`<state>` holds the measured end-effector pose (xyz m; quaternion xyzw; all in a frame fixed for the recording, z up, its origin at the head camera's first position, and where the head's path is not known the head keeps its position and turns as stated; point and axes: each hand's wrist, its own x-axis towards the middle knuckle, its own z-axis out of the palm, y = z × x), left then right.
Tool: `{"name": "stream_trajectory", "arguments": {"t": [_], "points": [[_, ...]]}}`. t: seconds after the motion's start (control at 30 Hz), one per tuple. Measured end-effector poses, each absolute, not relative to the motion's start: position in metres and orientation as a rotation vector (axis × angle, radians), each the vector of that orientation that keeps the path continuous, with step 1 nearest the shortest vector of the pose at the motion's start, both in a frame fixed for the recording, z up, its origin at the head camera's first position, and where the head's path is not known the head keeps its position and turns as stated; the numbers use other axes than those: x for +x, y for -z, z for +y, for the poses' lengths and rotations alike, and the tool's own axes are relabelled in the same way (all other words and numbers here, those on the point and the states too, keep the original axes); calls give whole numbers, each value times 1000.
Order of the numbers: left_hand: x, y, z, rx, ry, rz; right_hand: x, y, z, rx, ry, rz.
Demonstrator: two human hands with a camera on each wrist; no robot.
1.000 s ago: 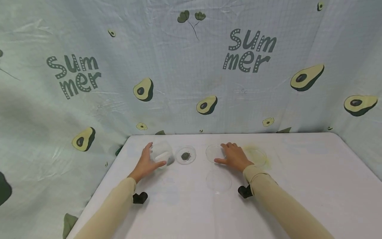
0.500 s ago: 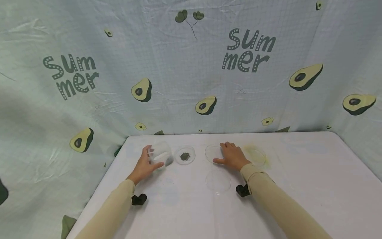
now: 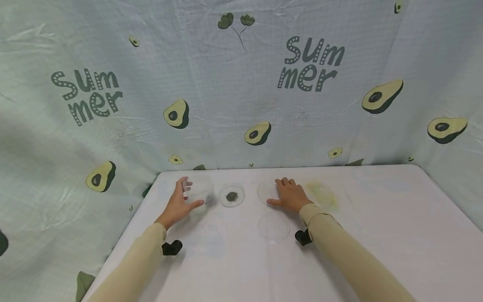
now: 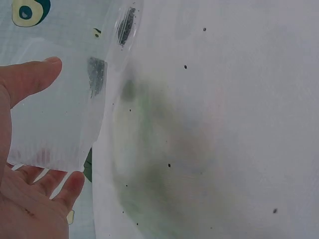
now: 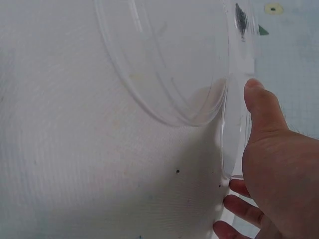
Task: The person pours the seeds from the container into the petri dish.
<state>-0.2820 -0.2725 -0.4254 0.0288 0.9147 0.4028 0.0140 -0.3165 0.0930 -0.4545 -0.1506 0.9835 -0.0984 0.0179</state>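
Note:
My left hand (image 3: 179, 207) grips a clear container (image 4: 55, 119), thumb on one side and fingers on the other. Dark grains cling inside near the container's base, and faint reddish marks show near its lower side in the left wrist view. To its right lies a petri dish (image 3: 232, 196) with a small heap of dark grey powder (image 3: 232, 196). My right hand (image 3: 290, 195) spans another clear petri dish (image 3: 266, 192), thumb at its near edge, fingers at its far edge; the hand covers its right part. Nearer me lies one more clear, round dish (image 3: 273, 226).
Right of my right hand is a clear dish (image 3: 324, 196) with yellow stain around it. The white tabletop (image 3: 226, 260) carries tiny dark specks and pale smudges. A printed curtain (image 3: 211, 84) hangs behind the table's far edge.
My left hand has shifted slightly away and up with the container, whose shadow on the table has spread. The right hand keeps its place on its dish. The head view has swung slightly right.

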Motion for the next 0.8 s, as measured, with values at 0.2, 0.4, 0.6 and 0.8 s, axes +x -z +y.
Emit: {"name": "stream_trajectory", "arguments": {"t": [0.2,0.4,0.6,0.8], "points": [[-284,413,-262,154,-1259,2860,-317,454,92,-436,326,3046],[-287,407,-249,233,-1282,2853,-315,454,90,-406,355,3033],[-292,405,-236,273,-1280,2860,-314,454,91,-387,354,3035],[-293,405,-229,304,-1263,2868,-314,457,90,-377,364,3033]]}}
